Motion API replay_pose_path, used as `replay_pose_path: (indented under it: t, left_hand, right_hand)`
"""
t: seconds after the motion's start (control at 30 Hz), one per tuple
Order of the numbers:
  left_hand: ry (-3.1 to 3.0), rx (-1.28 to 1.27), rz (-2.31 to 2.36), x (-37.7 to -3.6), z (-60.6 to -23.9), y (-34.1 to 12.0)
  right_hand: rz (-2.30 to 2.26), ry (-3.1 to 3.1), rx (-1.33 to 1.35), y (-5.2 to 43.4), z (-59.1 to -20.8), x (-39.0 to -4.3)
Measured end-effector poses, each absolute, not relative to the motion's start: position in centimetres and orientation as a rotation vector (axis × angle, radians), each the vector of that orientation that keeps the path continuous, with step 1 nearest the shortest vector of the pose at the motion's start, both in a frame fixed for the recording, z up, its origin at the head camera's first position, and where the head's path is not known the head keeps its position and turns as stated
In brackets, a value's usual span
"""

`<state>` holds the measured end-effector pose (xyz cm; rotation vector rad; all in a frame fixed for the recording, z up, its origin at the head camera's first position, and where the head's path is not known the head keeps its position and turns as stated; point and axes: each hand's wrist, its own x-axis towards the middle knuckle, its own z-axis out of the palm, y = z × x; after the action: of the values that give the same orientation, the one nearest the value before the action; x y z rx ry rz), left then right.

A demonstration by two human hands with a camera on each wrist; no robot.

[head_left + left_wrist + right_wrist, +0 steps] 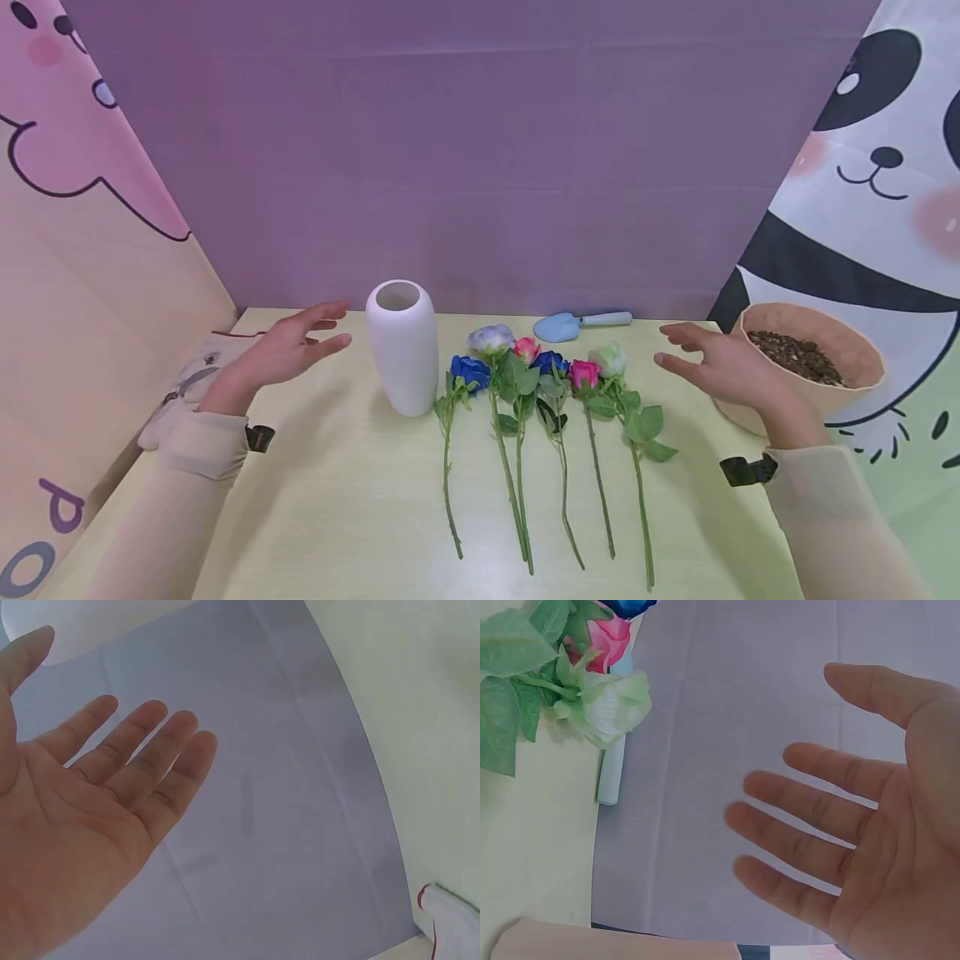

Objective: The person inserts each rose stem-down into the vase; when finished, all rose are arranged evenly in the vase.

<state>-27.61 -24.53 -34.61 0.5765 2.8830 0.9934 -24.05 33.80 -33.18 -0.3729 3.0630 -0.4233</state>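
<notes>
Six artificial roses (540,392) lie side by side on the pale yellow-green table (337,500), just right of the white vase (402,346); their long green stems run toward the person and their heads point at the purple back wall. The blooms are blue, pale lavender, pink, blue, magenta and white-green, with soft leaves. The vase is smooth, matte, tall and rounded, standing upright with its mouth open. The left hand (288,350) hovers left of the vase, fingers straight and spread, holding nothing. The right hand (720,367) hovers right of the roses, likewise spread and empty, beside a tan bowl (862,392) of dark gravelly soil. A light blue trowel (581,323) lies behind the flowers.
</notes>
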Motion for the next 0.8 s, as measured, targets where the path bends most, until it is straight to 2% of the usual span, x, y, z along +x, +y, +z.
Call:
replay_pose_path:
  t: [0.8]
  left_hand:
    - [2.765,0.636,1.265,-27.5,-36.4,-22.0]
  right_hand:
    - [-0.695,2.951,-0.444,34.1,-36.0,-22.6]
